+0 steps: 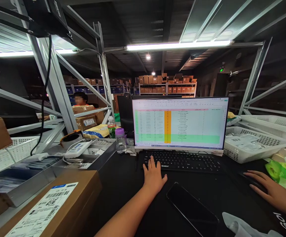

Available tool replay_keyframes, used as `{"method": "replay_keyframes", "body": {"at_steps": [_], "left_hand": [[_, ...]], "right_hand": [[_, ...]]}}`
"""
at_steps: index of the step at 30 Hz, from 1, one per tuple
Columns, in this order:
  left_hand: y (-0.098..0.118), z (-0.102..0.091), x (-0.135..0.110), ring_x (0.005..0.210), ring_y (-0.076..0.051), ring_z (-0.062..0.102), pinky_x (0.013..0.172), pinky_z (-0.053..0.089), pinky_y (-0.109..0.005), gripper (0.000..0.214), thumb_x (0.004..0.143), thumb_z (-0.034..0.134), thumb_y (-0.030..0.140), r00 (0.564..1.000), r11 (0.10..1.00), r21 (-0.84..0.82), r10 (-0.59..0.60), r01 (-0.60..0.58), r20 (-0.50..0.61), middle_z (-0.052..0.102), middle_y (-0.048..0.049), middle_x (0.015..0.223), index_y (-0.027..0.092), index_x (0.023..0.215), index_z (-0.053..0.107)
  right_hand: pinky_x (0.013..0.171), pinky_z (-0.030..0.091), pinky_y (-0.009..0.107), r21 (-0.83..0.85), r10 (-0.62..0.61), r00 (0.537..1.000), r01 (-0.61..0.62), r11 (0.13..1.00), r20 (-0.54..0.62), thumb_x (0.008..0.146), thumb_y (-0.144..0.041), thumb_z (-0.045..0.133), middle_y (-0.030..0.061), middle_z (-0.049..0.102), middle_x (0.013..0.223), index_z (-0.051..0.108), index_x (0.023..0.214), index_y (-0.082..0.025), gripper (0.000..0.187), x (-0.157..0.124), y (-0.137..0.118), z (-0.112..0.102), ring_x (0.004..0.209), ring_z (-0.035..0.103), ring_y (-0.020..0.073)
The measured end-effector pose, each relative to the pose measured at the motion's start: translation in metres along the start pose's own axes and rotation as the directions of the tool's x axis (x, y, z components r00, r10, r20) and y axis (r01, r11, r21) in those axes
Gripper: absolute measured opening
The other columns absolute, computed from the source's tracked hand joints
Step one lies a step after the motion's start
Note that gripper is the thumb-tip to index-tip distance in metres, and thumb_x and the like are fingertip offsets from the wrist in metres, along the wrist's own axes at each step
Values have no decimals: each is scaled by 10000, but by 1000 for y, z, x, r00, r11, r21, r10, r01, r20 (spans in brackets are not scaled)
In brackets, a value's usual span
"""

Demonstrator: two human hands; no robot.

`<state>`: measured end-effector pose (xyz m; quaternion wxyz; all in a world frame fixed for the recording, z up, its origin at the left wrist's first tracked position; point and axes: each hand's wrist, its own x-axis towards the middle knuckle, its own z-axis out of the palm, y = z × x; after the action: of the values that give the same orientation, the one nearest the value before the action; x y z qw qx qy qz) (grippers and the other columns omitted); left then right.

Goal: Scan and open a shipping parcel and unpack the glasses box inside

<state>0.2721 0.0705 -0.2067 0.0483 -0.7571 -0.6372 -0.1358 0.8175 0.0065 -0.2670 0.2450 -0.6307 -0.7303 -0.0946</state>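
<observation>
My left hand (pixel 153 176) lies with fingers spread on the left end of a black keyboard (pixel 189 161). Over at the right, my right hand (pixel 265 187) is curved around a black computer mouse (pixel 255 182), partly covering it. Behind the keyboard stands a monitor (pixel 194 125) showing a spreadsheet with an orange column and green rows. A dark smartphone (pixel 192 209) rests on the black desk mat between my arms.
Left of the monitor stand a purple-capped bottle (pixel 120 144) and a green-labelled drink bottle (pixel 111 126). A labelled cardboard box (pixel 83 194) fills the near left. White baskets (pixel 244 153) and a green tissue pack (pixel 278 171) are at right. Someone sits beyond the metal rack (pixel 103 72).
</observation>
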Motion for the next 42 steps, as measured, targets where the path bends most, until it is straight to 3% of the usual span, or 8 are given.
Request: {"method": "replay_keyframes", "body": {"at_steps": [7,14,22,29,31,37,42], "left_hand": [[-1,3,1,1499,-384,262,1192,207,-630,729,855,537,518,1000,1000,0,3,-3,-11,174,-243,1649,131,1467,453],[2,-6,-1,1500,-387,258,1193,208,-630,734,860,545,499,999,1000,3,-10,10,32,159,-247,1650,122,1480,436],[2,-4,-1,1496,-392,265,1188,218,-633,732,862,537,510,1000,1000,5,-1,1,12,169,-249,1647,118,1473,444],[1,-3,0,1491,-391,277,1187,225,-627,717,863,546,503,1000,1000,15,-6,6,4,193,-250,1642,128,1467,453],[1,-2,0,1487,-393,285,1183,231,-629,709,862,554,497,1000,1000,18,-1,1,-8,196,-253,1641,132,1462,460],[2,0,1,1481,-392,295,1182,226,-618,668,879,544,477,999,1000,27,6,-5,-31,200,-269,1634,124,1443,474],[3,0,3,1489,-388,279,1188,208,-596,676,887,542,472,1000,999,50,-6,7,-3,172,-271,1640,128,1460,444]], "right_hand": [[946,596,419,4,-9,1000,9,1000,-5,854,-585,568,59,621,1371,638,1310,-365,511,1,-4,-2,1191,660,311],[913,613,442,53,-21,1000,22,998,-16,846,-531,594,20,653,1345,636,1297,-433,464,1,-14,-10,1164,673,340],[907,609,449,58,-4,1000,5,998,-13,833,-540,599,44,653,1339,669,1267,-392,464,2,-18,-12,1154,676,354],[968,561,515,72,-9,1000,8,997,2,843,-528,578,-24,606,1390,488,1345,-561,510,-1,-11,-4,1197,643,349],[980,554,507,57,-3,1000,2,998,13,856,-529,563,-8,597,1398,492,1350,-536,499,-1,-11,-5,1202,640,343],[1052,497,406,-40,28,996,-24,999,89,941,-530,477,125,573,1411,601,1326,-261,485,0,-31,-22,1256,602,312],[1052,494,412,-9,35,995,-35,999,91,957,-535,463,116,551,1427,583,1351,-261,495,1,-37,-26,1233,613,308]]}}
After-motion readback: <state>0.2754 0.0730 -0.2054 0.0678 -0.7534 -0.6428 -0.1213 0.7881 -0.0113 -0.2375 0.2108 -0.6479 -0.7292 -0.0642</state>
